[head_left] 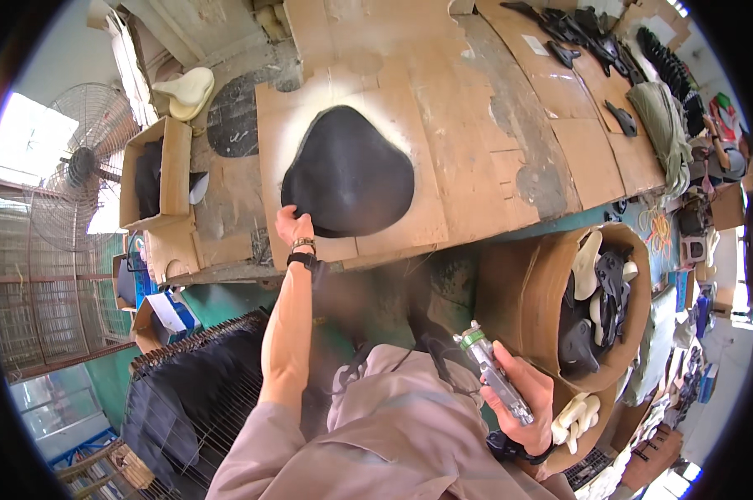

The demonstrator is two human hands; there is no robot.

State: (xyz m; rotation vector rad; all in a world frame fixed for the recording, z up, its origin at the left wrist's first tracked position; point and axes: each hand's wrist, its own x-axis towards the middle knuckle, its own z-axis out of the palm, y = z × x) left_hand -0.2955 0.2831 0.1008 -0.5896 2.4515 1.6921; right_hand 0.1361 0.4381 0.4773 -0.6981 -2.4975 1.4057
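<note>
On the cardboard-covered bench (476, 167) lies a rounded black pad (351, 175); the left hand (293, 227) has its fingers clamped on the near left edge, while the right hand (531, 396) wraps its fingers around a metal tool (495, 375).

Workshop interior. The surface (468, 167), covered in brown cardboard with worn, stained patches, spans the upper centre of the frame. At upper left, a large wire-caged fan (83, 158) stands before a bright window (25, 129), with a pale wall (56, 62) above. Below these, a barred grille (60, 321) lines the left edge. Green floor (226, 297) shows below the surface; a wire rack (197, 340) occupies the lower left. Bright light (746, 279) appears along the right edge.
</note>
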